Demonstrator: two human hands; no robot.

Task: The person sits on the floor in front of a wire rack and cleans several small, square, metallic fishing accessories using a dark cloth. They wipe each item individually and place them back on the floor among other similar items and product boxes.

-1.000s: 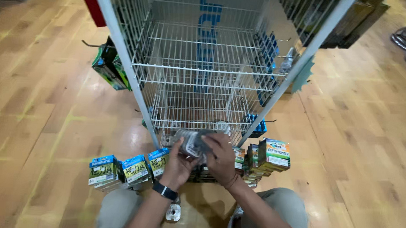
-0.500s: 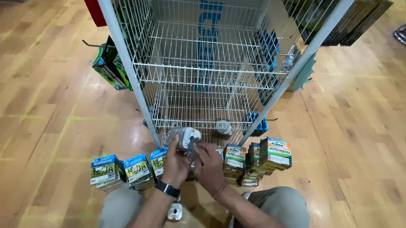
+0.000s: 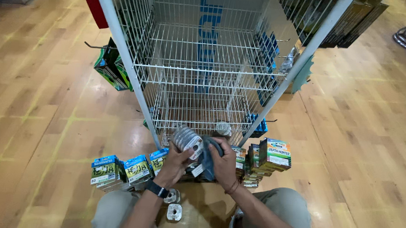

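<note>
Gripping spool (image 3: 187,139), left hand (image 3: 174,164), right hand (image 3: 223,166) wiping

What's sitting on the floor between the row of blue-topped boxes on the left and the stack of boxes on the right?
In the head view, between the blue-topped boxes and the stacked boxes are the person's left hand, holding a clear spool, and right hand, gripping a grey cloth.

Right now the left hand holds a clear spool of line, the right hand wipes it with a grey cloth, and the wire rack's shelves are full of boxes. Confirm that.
Not quite. The left hand holds the clear spool and the right hand the grey cloth, but the head view shows the wire rack shelves nearly bare; the boxes sit on the floor.
</note>
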